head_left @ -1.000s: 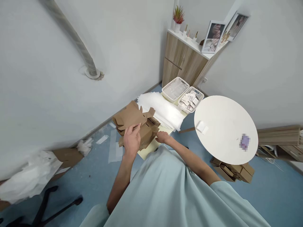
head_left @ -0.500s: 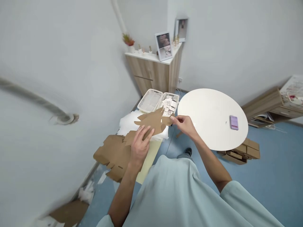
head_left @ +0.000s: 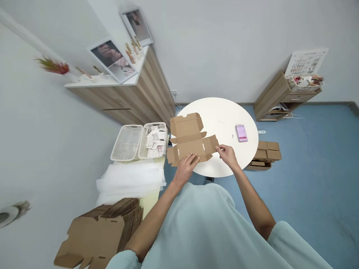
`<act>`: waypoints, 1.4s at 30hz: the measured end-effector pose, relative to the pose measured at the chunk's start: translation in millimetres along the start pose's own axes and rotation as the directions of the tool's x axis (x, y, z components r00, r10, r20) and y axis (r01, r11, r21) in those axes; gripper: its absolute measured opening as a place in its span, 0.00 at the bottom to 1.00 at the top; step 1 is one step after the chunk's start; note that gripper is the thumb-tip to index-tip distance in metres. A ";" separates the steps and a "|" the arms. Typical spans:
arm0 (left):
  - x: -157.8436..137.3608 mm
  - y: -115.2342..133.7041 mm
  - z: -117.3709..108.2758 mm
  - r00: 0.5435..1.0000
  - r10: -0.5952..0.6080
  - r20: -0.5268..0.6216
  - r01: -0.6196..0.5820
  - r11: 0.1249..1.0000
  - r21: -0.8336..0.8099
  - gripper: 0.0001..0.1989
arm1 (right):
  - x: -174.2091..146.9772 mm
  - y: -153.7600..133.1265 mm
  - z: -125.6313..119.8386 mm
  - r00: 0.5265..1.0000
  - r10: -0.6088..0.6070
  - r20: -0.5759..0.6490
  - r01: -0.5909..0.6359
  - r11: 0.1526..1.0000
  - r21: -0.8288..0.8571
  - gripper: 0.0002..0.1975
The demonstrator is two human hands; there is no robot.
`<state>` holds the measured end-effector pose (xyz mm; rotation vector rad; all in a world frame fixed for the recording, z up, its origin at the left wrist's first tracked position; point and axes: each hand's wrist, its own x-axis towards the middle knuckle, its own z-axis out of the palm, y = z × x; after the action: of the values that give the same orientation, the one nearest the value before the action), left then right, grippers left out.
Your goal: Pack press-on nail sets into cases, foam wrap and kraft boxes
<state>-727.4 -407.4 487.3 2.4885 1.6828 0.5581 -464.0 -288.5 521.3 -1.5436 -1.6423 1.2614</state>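
A flat, unfolded cardboard box [head_left: 192, 147] with flaps and slots extends over the left part of the white round table [head_left: 221, 112]. My left hand [head_left: 184, 170] grips its near edge, fingers over the top; the thumb's hold is partly hidden. Between thumb and fingers, my right hand [head_left: 227, 155] pinches the corner of the right-hand flap. Whether the cardboard touches the tabletop I cannot tell. At lower left lies a stack of similar flat cardboard boxes [head_left: 95, 235].
Two white baskets [head_left: 126, 144] stand left of the table, one with small packets and cards. White foam sheets [head_left: 130, 179] lie before them. A purple blurred item [head_left: 241, 133] is on the table. Folded cardboard boxes [head_left: 265, 153] sit on the floor at right. A wooden cabinet [head_left: 157, 82] stands behind.
Both hands have carried the flat cardboard box rightward, from above the foam sheets to over the round table. My view has turned right, and the cardboard now lies flatter.
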 end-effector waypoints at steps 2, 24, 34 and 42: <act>28.5 4.6 38.4 0.996 0.036 0.087 -0.034 0.999 -0.014 0.30 | 14.6 34.5 -19.6 0.999 0.051 -0.018 -0.051 0.998 -0.029 0.23; 75.5 -0.6 187.4 0.745 -0.265 0.612 0.418 0.900 -0.120 0.38 | 87.5 170.7 -41.8 0.976 0.204 -0.072 -0.215 0.888 -0.407 0.27; 65.2 -7.3 178.1 0.659 -0.377 0.651 0.598 0.788 -0.149 0.19 | 148.5 149.2 17.1 0.934 0.319 0.163 -0.199 0.841 -0.503 0.30; 63.1 -5.1 179.4 0.690 -0.421 0.589 0.642 0.731 -0.230 0.25 | 99.5 164.1 11.6 0.934 0.258 0.247 -0.135 0.895 -0.425 0.47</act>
<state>-649.5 -324.4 334.9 1.5156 1.7215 0.1475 -420.1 -212.5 350.4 -1.8784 -2.0842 1.3775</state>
